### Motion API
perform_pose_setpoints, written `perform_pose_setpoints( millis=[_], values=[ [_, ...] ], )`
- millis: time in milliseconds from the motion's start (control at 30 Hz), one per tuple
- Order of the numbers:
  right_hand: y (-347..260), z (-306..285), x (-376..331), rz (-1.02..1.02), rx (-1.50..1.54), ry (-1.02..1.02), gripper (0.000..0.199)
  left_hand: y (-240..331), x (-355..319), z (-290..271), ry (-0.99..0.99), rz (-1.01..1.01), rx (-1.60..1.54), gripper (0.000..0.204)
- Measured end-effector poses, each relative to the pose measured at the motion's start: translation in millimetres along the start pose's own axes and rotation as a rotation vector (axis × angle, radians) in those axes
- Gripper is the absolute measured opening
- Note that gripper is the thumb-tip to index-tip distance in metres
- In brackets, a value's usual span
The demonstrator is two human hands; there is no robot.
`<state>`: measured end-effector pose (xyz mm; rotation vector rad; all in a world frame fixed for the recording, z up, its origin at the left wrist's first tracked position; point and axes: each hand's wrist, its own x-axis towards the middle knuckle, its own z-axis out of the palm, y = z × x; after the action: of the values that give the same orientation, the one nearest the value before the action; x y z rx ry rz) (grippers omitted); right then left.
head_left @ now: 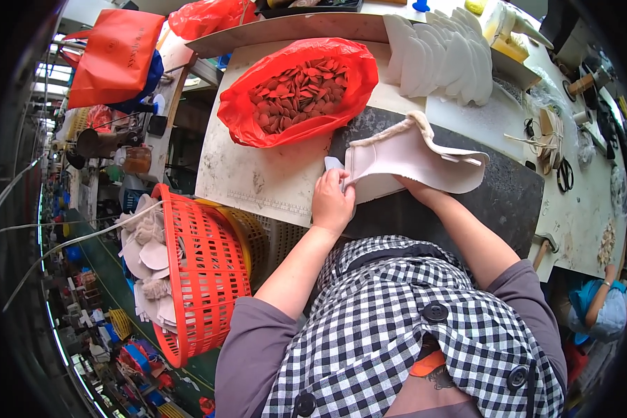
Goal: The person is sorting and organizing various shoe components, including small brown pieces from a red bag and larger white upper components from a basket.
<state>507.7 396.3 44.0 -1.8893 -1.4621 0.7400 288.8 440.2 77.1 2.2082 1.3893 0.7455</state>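
Note:
A pale pinkish boot upper (390, 157) with a fluffy fleece edge is held over the black slab (460, 216) at the table's near side. My left hand (332, 202) is closed on the upper's left end. A flat pale grey piece (332, 164) sticks out past those fingers. On the other side, my right hand (425, 193) holds the upper from below, its fingers hidden beneath. Beyond my left hand lies an open red plastic bag (233, 118) full of small, flat reddish-brown pieces (303, 94).
A fanned stack of white sole-shaped sheets (439, 56) lies at the back right. At my left stands a red plastic basket (209, 279) holding more pale uppers (150, 258). Scissors (565, 176) and a hammer (545, 247) lie to the right. Another person's arm (602, 299) shows at far right.

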Motion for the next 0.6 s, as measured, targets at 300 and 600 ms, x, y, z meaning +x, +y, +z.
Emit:
perform_pose_setpoints(
  millis=[300, 600],
  values=[
    [1, 10, 9, 0.0, 0.106, -0.059, 0.028, 34, -25, 25, -0.189, 0.391, 0.067, 0.035],
    [-17, -13, 11, -0.024, -0.141, -0.098, 0.033, 5, -12, 31, -0.315, 0.506, 0.276, 0.026]
  ],
)
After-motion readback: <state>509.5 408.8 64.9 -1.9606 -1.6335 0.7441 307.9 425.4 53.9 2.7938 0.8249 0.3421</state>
